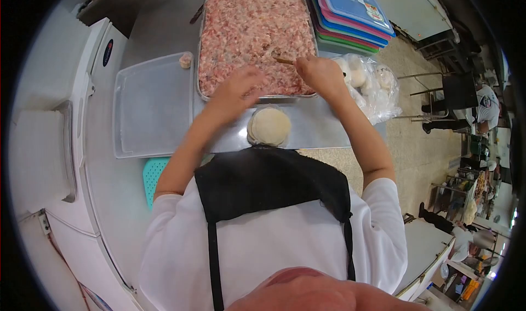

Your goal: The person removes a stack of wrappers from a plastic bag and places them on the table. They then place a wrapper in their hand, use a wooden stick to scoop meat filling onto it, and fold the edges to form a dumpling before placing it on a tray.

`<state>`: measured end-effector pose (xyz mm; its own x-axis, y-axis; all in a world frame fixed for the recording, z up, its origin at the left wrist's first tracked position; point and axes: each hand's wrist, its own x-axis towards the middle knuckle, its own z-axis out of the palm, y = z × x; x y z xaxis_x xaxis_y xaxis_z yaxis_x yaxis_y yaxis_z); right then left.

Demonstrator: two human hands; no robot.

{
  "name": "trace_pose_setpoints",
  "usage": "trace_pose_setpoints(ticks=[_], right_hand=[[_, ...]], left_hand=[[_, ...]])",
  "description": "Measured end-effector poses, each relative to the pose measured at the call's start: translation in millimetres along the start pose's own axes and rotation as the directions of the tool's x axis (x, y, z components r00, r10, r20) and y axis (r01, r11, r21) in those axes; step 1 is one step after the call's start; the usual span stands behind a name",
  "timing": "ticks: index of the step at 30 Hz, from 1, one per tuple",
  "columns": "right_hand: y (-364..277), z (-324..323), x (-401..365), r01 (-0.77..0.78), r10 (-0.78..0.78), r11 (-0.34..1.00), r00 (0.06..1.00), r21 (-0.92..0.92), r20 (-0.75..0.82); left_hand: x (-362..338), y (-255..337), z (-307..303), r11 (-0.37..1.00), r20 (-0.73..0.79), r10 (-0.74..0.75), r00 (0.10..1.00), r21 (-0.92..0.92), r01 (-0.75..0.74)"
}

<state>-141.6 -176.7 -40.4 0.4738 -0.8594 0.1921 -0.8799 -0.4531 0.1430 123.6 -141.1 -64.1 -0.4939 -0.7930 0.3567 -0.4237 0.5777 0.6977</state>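
In the head view, reaching forward with both arms from white sleeves, past a black apron, toward a large metal tray filled with ground meat. Bending the left arm inward at the elbow, with the left hand over the tray's near edge, palm turned toward the right one. Holding nothing visible in it; fingers loosely open and partly spread, blurred, so impossible to tell whether touching the meat. Angling the right forearm up and inward, with the right hand closed around the handle of a slim brown tool, over the right part of the tray. Pointing the tool leftward, with its far end at the meat's surface.

Between the forearms, on the worktop just in front of the tray, seen lying flat: a stack of round dough wrappers. To the left, a shallow plastic tray with one small dumpling near its far right corner. Near the right hand, a clear bag of pale pieces, with coloured lids stacked beyond.
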Motion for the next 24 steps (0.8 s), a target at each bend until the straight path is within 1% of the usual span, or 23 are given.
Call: trace_pose_setpoints(ticks=[2,3,4,6,9,11,13,14,17,18,19,22,24], right_hand=[[-5,-7,-4,-0.001,0.001,1.000,1.000,0.009,0.011],[-9,-12,-4,0.002,-0.002,1.000,1.000,0.016,0.017],[-11,-15,-3,0.003,-0.004,1.000,1.000,0.023,0.020],[-13,-14,0,-0.019,0.017,0.999,0.999,0.048,0.050],[-12,-6,1,-0.083,0.075,0.991,0.994,0.108,0.075],[-11,0,-1,-0.120,0.107,0.979,0.991,0.163,0.085],[-10,4,-3,-0.145,0.127,0.964,0.988,0.223,0.093],[-10,8,-2,-0.183,0.155,0.958,0.978,0.223,0.137],[-11,12,-4,-0.202,0.178,0.943,0.978,0.264,0.113],[-11,14,-5,-0.184,0.174,0.944,0.983,0.274,0.059],[-11,15,-6,-0.191,0.182,0.941,0.982,0.281,0.058],[-14,14,-5,-0.218,0.205,0.929,0.976,0.300,0.074],[-15,9,-4,-0.243,0.222,0.921,0.970,0.306,0.103]], left_hand=[[22,-31,-22,0.991,-0.193,0.069,0.979,0.128,-0.045],[34,-37,-38,0.996,-0.273,-0.084,0.958,-0.006,0.085],[47,-45,-55,0.969,-0.331,-0.239,0.913,-0.148,0.200],[69,-107,-82,0.969,-0.405,-0.219,0.888,0.013,0.246],[91,-183,-103,0.881,-0.352,-0.245,0.903,0.308,0.359],[103,-235,-103,0.859,-0.305,-0.244,0.921,0.373,0.351],[115,-272,-102,0.835,-0.273,-0.240,0.931,0.430,0.342],[122,-286,-101,0.824,-0.262,-0.241,0.935,0.454,0.339],[147,-301,-99,0.781,-0.227,-0.285,0.931,0.507,0.363],[151,-309,-96,0.773,-0.221,-0.301,0.928,0.513,0.373],[155,-318,-92,0.765,-0.215,-0.317,0.924,0.518,0.383],[158,-334,-79,0.703,-0.134,-0.321,0.938,0.630,0.330],[157,-332,-79,0.743,-0.055,-0.313,0.948,0.607,0.281]])
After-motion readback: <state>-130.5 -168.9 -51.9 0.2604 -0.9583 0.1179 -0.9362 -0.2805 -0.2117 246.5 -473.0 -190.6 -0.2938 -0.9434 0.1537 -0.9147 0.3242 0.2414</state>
